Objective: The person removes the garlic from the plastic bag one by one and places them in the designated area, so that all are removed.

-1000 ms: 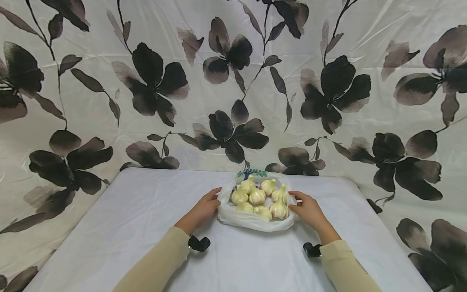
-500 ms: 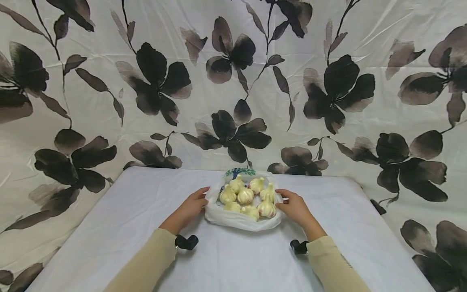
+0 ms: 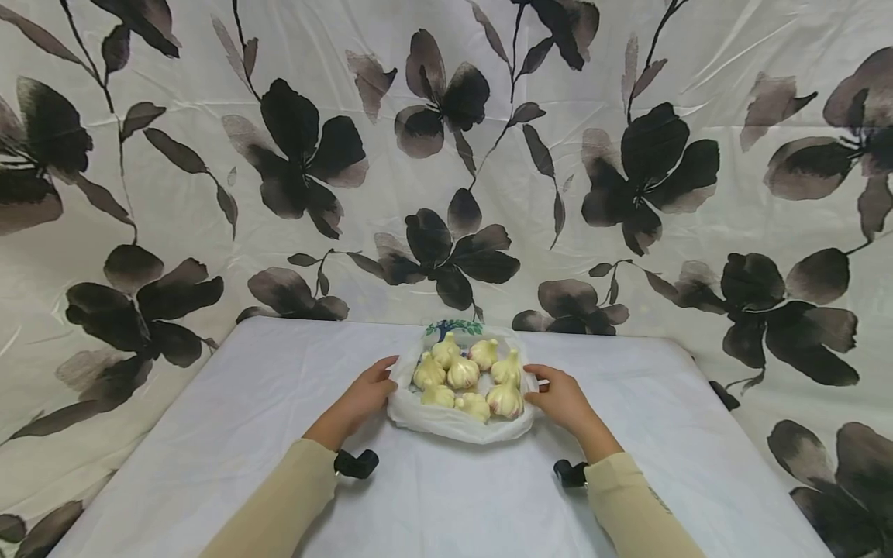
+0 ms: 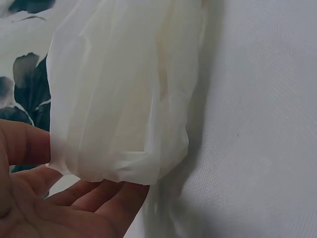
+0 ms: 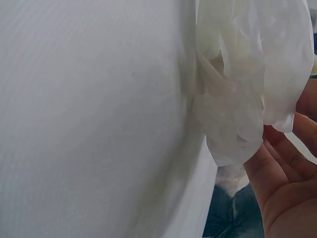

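Note:
A thin white plastic bag [image 3: 460,430] with a green and blue print at its back edge lies on the table, its mouth spread wide. Several whole garlic bulbs [image 3: 463,373] sit inside it, pale with purplish streaks. On the bag's left side, my left hand [image 3: 366,395] holds the plastic; the left wrist view has the thumb on one side of the bag [image 4: 119,99] and the other fingers at its lower edge. My right hand [image 3: 563,397] grips the opposite side, fingertips at the folded plastic in the right wrist view. Some fingertips are hidden behind the plastic.
A white cloth covers the table [image 3: 230,434]. Behind it hangs a light curtain [image 3: 391,178] with dark flowers, reaching down to the table's far edge. Each wrist wears a black camera mount [image 3: 357,463] below the beige sleeve [image 3: 279,496].
Both hands and the bag of garlic have shifted left together, mostly in the first half second and only slightly since. The grip on both sides looks the same.

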The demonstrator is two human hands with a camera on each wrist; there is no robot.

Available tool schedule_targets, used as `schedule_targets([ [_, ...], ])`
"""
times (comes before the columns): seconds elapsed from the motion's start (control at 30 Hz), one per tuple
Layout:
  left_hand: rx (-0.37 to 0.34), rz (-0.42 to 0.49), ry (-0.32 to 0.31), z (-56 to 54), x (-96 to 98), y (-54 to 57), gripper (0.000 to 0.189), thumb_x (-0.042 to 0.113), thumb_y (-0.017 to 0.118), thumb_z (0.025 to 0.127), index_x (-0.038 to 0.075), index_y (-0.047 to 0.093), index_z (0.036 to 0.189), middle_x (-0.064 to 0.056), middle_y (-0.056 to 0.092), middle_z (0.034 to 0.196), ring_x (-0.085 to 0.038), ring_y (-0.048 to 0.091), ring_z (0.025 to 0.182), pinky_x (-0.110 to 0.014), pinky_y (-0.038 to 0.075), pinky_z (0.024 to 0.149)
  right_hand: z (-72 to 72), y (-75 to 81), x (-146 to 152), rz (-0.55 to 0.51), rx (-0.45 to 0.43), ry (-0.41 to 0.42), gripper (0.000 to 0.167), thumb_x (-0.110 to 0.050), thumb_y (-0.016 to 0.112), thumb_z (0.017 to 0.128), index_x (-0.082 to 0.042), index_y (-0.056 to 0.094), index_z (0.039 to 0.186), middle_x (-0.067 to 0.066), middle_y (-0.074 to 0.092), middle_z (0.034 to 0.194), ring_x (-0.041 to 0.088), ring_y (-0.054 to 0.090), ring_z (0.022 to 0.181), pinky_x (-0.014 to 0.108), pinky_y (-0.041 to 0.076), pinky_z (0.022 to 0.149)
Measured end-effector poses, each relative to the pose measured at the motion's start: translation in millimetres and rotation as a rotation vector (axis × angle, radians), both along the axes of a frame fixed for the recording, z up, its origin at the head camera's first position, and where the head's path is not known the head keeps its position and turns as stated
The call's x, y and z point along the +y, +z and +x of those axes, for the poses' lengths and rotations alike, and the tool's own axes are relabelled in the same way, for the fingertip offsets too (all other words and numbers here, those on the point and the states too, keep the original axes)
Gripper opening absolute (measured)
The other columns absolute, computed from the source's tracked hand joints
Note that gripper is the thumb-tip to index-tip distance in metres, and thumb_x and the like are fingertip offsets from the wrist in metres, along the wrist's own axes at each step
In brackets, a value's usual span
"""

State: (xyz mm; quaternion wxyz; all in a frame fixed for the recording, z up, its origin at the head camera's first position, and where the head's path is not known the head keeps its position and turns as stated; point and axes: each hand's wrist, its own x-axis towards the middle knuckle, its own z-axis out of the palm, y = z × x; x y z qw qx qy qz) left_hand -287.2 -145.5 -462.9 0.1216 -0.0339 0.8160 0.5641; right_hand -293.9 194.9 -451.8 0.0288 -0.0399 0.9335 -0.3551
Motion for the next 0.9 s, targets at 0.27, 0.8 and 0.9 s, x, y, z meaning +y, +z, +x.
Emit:
schedule_targets([
  [0.27,0.012,-0.063,0.014,1.7,1.4,-2.1,0.060,0.014,0.042,0.096,0.019,0.026,0.153,-0.021,0.034,0.153,-0.037,0.040,0.138,-0.054,0.040,0.108,-0.5,0.3,3.7,0.016,0.003,0.013,0.055,-0.012,0.071,0.084,-0.014,0.055,0.137,0.016,0.057,0.134,0.025,0.063,0.106,0.031,0.055,0.072],
  [0.8,0.100,-0.170,-0.008,-3.7,1.6,-1.3,0.064,0.021,0.044,0.098,0.024,0.016,0.156,-0.020,0.026,0.158,-0.044,0.030,0.143,-0.060,0.029,0.114,6.0,24.0,10.5,0.156,0.132,0.126,0.053,-0.019,0.069,0.088,-0.011,0.053,0.138,0.018,0.060,0.128,0.035,0.061,0.113,0.050,0.052,0.091],
  [0.9,0.130,-0.188,-0.021,-4.6,3.7,0.6,0.064,0.021,0.044,0.098,0.026,0.017,0.156,-0.019,0.025,0.159,-0.044,0.029,0.143,-0.060,0.029,0.114,6.7,28.4,9.7,0.162,0.156,0.128,0.051,-0.020,0.069,0.088,-0.011,0.055,0.137,0.017,0.060,0.129,0.036,0.061,0.114,0.051,0.051,0.092],
])
